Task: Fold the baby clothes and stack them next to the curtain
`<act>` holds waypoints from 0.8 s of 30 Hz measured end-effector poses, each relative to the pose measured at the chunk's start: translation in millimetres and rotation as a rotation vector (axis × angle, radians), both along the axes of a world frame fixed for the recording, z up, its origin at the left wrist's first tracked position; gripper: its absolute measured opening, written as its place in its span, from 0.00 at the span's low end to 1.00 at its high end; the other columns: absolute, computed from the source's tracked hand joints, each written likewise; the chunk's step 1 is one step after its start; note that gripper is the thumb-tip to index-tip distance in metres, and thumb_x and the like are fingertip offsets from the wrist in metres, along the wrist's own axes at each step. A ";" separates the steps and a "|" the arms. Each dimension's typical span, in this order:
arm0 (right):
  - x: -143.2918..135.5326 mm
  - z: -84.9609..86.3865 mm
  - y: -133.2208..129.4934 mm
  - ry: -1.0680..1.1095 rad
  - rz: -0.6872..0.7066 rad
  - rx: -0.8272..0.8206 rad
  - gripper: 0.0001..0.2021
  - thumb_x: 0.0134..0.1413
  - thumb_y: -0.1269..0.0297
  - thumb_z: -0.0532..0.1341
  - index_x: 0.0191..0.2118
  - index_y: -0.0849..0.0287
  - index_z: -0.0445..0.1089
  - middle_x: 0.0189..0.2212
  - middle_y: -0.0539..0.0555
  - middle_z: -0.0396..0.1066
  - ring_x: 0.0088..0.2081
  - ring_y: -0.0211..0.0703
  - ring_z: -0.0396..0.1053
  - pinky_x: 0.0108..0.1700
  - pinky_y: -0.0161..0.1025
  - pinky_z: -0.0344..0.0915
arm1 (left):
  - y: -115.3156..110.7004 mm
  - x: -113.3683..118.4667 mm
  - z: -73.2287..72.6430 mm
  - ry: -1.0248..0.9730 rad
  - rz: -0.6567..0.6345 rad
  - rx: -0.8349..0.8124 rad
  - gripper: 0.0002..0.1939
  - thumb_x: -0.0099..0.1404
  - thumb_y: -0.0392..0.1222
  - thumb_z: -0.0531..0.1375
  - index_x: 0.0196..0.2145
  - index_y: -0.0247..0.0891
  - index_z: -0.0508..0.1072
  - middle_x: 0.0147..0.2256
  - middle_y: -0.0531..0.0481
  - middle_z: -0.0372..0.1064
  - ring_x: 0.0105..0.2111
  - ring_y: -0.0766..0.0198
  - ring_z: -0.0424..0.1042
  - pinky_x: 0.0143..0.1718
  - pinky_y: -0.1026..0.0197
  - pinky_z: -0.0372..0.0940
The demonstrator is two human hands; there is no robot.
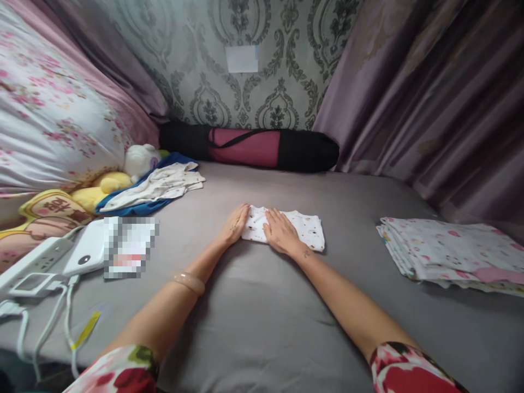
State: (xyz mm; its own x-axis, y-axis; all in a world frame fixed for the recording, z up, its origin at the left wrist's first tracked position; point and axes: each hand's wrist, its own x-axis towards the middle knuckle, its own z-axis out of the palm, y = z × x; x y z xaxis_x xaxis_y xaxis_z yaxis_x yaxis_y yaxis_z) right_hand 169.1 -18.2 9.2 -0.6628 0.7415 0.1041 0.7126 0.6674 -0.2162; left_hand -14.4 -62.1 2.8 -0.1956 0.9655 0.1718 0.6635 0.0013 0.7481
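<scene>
A folded white cloth with small brown and dark prints (309,229) lies flat on the grey bed sheet (254,316), roughly in the middle of the view. My left hand (236,225) rests on edge along the cloth's left side, fingers straight and together. Across the cloth's middle lies my right hand (280,231), palm down with its fingers stretched out, covering part of the fabric. Neither hand grasps the cloth; whether it is a garment cannot be made out.
A folded stack of printed fabric (454,251) is at the right. To the left are a loose white garment (159,185), plush toys (141,161), a power strip (41,259) with cables, and a white device (92,248). A black and pink long bag (245,146) lies along the wall.
</scene>
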 end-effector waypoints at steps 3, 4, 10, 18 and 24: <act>-1.5 6.9 0.8 -0.036 -0.001 -0.020 0.29 0.65 0.59 0.43 0.66 0.72 0.52 0.66 0.62 0.49 0.67 0.49 0.45 0.67 0.45 0.38 | -1.0 0.5 3.2 -0.109 0.083 0.029 0.30 0.71 0.53 0.37 0.57 0.34 0.66 0.60 0.42 0.61 0.62 0.57 0.58 0.65 0.52 0.48; -4.3 10.6 0.3 -0.048 -0.004 -0.026 0.29 0.65 0.60 0.43 0.66 0.73 0.53 0.66 0.63 0.50 0.67 0.50 0.45 0.67 0.46 0.39 | -1.2 0.5 4.0 -0.131 0.099 0.037 0.30 0.71 0.53 0.37 0.57 0.34 0.66 0.60 0.42 0.62 0.62 0.57 0.58 0.64 0.51 0.49; -34.0 16.3 -10.2 -0.002 0.003 0.028 0.29 0.66 0.59 0.41 0.66 0.74 0.52 0.66 0.64 0.50 0.67 0.51 0.45 0.67 0.47 0.38 | -1.5 -1.1 4.9 -0.158 0.110 0.052 0.29 0.71 0.51 0.38 0.56 0.34 0.67 0.59 0.41 0.63 0.60 0.57 0.60 0.63 0.51 0.51; -36.4 8.4 -11.4 -0.012 -0.001 0.029 0.29 0.66 0.60 0.41 0.66 0.74 0.52 0.66 0.64 0.50 0.67 0.51 0.45 0.67 0.47 0.37 | -1.5 -2.0 4.5 -0.163 0.126 0.060 0.28 0.71 0.51 0.38 0.54 0.34 0.68 0.56 0.41 0.65 0.58 0.57 0.62 0.62 0.52 0.53; -55.1 24.9 -13.8 0.042 -0.033 -0.039 0.30 0.66 0.60 0.40 0.67 0.75 0.49 0.68 0.65 0.44 0.68 0.51 0.40 0.67 0.47 0.36 | -1.9 -1.4 5.0 -0.154 0.109 0.067 0.28 0.71 0.51 0.38 0.54 0.35 0.67 0.57 0.41 0.65 0.58 0.58 0.63 0.62 0.53 0.54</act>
State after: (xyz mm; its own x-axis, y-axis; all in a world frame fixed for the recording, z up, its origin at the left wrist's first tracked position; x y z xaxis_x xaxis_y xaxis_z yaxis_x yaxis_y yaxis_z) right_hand 114.0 -32.0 34.2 -0.6336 0.7669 0.1019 0.7237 0.6341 -0.2722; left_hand -15.8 -64.0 7.8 -0.3274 0.9246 0.1947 0.5395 0.0138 0.8419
